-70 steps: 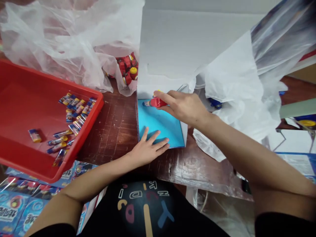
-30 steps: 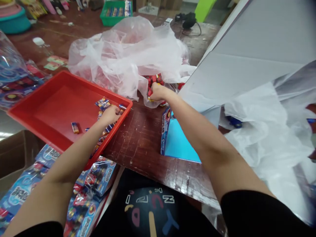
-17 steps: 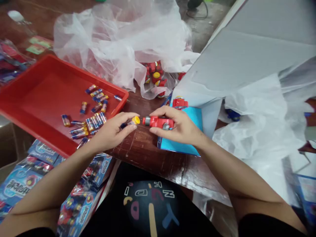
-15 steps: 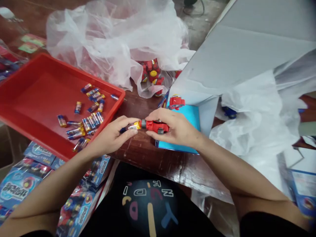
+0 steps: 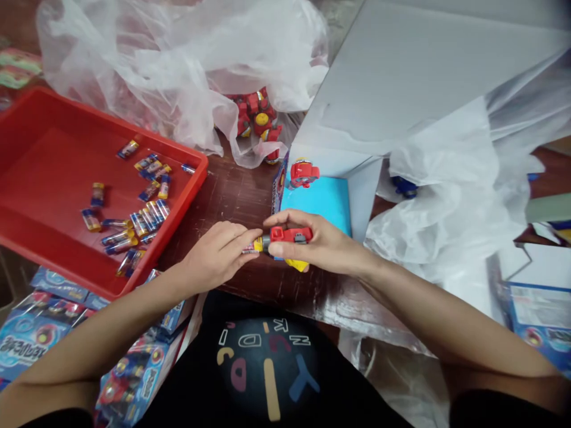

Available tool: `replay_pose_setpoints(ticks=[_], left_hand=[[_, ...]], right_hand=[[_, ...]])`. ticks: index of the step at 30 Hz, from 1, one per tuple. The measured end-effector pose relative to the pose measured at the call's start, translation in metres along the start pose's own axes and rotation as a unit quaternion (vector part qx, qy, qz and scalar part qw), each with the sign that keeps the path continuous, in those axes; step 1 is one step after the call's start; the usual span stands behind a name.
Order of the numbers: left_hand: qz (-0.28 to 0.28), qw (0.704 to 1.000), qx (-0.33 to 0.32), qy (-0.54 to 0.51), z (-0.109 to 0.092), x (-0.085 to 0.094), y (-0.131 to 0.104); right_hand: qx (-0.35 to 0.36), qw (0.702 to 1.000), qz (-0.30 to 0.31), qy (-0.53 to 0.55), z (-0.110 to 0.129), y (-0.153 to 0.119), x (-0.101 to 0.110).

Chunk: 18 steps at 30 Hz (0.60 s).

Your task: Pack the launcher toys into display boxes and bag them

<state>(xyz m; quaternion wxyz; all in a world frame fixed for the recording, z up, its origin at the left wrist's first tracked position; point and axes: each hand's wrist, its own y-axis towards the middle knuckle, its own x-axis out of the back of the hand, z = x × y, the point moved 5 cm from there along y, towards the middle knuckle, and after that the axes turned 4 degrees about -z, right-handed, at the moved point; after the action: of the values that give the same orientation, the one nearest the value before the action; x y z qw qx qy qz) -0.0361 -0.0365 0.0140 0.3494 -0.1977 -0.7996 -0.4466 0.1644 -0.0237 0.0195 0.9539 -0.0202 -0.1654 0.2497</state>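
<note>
My left hand [image 5: 216, 255] closes over a small printed cylinder [image 5: 257, 244], of which a yellow end and some of the label show. That end meets the dark grey nozzle of a red plastic toy [image 5: 291, 235]. My right hand [image 5: 334, 245] holds this toy, thumb across its side, and a yellow part [image 5: 297, 264] shows beneath. Both hands are over the table, in front of an open box [image 5: 332, 199] with a bright blue inside. Another red toy [image 5: 304, 173] is at the box's left side.
A red tray [image 5: 53, 151] at left holds several loose printed cylinders [image 5: 139, 223]. Blue printed packs [image 5: 35, 339] lie below it. Behind, a white plastic bag [image 5: 178, 59] lies beside several red toys [image 5: 261, 119]. More plastic sheeting [image 5: 441, 220] and a blue toy [image 5: 405, 187] lie at right.
The toy has turned in my right hand, so a yellow part now shows below it. My left hand has rolled over, back upward, covering more of the cylinder. The camera view has shifted.
</note>
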Motion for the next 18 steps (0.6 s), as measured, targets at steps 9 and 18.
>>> replay_pose_setpoints(ticks=[9,18], left_hand=[[0.098,0.918,0.224,-0.311,0.010,-0.030,0.003],[-0.007,0.984,0.147,-0.100,0.010,-0.094,0.003]], right_hand=[[0.320,0.839,-0.063,-0.435,0.005,-0.053,0.033],[0.113,0.810,-0.242,-0.523,0.009,-0.050,0.070]])
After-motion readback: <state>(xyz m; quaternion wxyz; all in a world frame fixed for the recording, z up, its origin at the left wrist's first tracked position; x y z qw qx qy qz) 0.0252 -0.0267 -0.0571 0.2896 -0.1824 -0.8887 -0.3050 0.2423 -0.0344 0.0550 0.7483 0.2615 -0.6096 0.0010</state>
